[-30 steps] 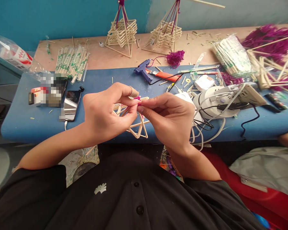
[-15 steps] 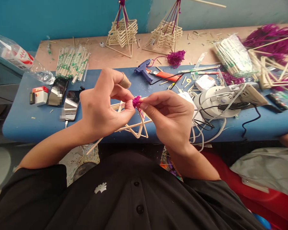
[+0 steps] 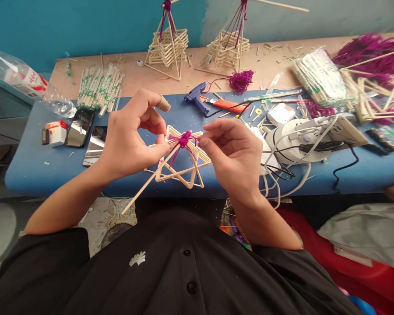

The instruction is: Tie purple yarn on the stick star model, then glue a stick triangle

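Note:
Purple yarn (image 3: 184, 139) is wound in a knot round the top of a small frame of wooden sticks (image 3: 175, 175) at the table's front edge. My left hand (image 3: 134, 135) is closed just left of the knot, thumb and forefinger pinching a thin strand of the yarn; a tan wrap covers one of its fingertips. To the right of the knot, my right hand (image 3: 234, 155) pinches another strand between thumb and forefinger. One long stick (image 3: 139, 194) juts from the frame towards my body. Loose yarn strands hang inside the frame.
Behind stand two finished-looking stick structures (image 3: 169, 48) with purple yarn tops. A blue glue gun (image 3: 197, 98), orange cutter (image 3: 228, 105) and yarn bundle (image 3: 241, 81) lie ahead. Wrapped sticks (image 3: 98, 87), phones (image 3: 79, 127) and a bottle (image 3: 29, 81) are left; white cables (image 3: 276, 175) trail right.
Both hands have moved apart from the knot, left hand leftward and right hand slightly rightward, drawing strands outward. The purple knot and the frame's top now show between them.

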{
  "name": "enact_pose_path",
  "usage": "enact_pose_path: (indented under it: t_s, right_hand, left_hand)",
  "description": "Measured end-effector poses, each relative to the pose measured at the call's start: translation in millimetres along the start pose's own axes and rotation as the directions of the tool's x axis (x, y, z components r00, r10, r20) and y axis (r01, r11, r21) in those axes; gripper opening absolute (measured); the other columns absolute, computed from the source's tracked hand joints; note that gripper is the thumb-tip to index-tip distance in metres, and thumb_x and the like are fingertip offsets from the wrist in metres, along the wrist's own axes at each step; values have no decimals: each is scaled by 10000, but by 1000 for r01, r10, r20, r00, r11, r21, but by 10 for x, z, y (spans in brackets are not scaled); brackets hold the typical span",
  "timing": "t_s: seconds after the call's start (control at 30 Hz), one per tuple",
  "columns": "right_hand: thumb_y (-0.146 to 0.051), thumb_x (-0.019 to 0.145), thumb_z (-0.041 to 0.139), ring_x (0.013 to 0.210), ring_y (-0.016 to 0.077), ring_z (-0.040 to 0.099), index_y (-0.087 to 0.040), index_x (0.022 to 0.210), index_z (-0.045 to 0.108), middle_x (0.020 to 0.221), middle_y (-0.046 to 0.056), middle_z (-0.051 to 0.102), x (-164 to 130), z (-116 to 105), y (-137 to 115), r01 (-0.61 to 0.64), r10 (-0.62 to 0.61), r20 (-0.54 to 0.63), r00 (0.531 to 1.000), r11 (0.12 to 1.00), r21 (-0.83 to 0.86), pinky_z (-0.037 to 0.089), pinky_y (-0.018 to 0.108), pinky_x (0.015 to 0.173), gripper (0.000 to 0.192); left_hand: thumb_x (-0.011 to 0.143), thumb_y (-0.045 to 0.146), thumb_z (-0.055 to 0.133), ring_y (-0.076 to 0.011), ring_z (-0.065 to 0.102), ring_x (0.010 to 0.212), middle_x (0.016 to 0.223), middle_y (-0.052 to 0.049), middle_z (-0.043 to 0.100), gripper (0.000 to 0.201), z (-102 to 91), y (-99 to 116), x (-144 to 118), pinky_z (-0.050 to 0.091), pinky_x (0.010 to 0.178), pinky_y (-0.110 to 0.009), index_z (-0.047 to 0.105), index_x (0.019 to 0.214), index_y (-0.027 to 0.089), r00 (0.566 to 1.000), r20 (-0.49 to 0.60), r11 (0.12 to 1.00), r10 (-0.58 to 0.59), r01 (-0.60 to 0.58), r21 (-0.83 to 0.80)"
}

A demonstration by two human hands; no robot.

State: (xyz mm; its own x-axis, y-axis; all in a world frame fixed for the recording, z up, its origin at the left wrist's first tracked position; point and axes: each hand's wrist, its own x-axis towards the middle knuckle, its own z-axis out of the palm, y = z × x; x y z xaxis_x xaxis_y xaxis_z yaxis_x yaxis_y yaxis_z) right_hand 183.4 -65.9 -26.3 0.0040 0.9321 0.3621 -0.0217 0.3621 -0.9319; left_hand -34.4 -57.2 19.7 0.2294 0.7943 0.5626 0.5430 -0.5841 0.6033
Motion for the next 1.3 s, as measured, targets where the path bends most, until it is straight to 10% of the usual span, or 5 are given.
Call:
enact_pose_path:
  t_s: [0.23,0.4,0.93,1.3]
  right_hand:
    - [-275,916,690,882,123,714,-216,1103,735,1074,41,718,-70,-70,29,102,-94,95,991,991,-86,631,261,765,202]
    - [-229,945,713,905,124,718,-244,1171,777,1046,33,737,-51,-14,-1,160,-154,50,987,973,-164,613,245,718,235]
    - [-143,968,638,823,102,640,-194,907,673,891,6,688,85,24,12,191,-174,95,980,956,-221,554,243,699,87]
    - [-79,926,690,815,93,659,-211,1024,655,936,-12,670,4,15,81,302,-302,30,953,953,-29,587,260,711,168]
  left_hand:
    - [798,234,757,-200,699,843,997,-25,785,241,-53,41,-40,594,596,-354,756,1031,295,991,94,995,97,-96,-13]
    - [729,446,963,-204,605,741,859,2,725,374,20,197,-65,491,621,-399,653,860,284,975,63,938,215,-224,264]
    - [935,143,707,-223,609,798,932,-55,725,133,89,361,-74,462,616,-386,738,850,240,929,138,823,344,-369,432]
    - [885,198,844,-204,718,794,912,-7,768,118,-165,516,-199,598,686,-379,759,897,279,987,38,937,153,-157,313]
